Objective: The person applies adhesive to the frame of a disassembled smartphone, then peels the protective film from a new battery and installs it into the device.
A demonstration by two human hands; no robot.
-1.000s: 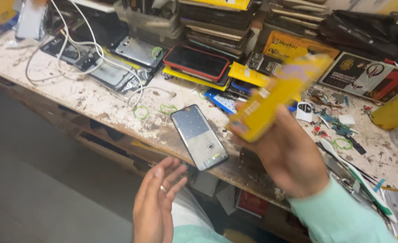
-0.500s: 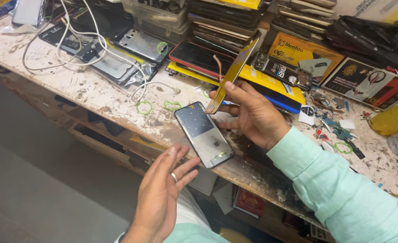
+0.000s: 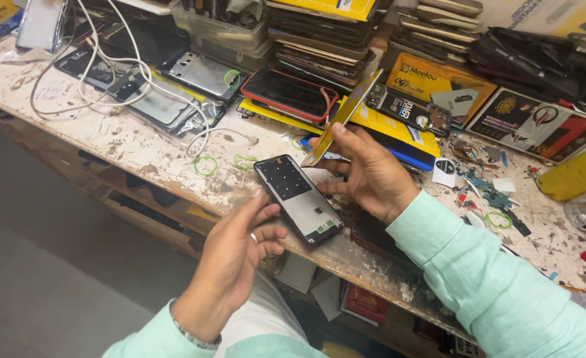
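Observation:
A black phone frame (image 3: 298, 198) lies on the worn workbench near its front edge, its inner side up with a pale metal plate showing. My left hand (image 3: 240, 255) touches the frame's near left edge with thumb and fingers; a ring sits on one finger. My right hand (image 3: 367, 174) rests on the bench just right of the frame and pinches a flat yellow packet (image 3: 343, 117), held edge-on and tilted up toward the back. Both arms wear pale green sleeves.
The workbench (image 3: 140, 152) is crowded: white cables (image 3: 101, 73), a red-edged phone (image 3: 289, 95), stacks of phones and parts (image 3: 319, 36) at the back, yellow boxes (image 3: 435, 83), small green rings (image 3: 205, 166), scattered scraps at the right. Shelves lie below the bench edge; grey floor at left.
My right hand has lowered the yellow packet from in front of me to the bench and turned it edge-on. My left hand rose and took hold of the frame's edge.

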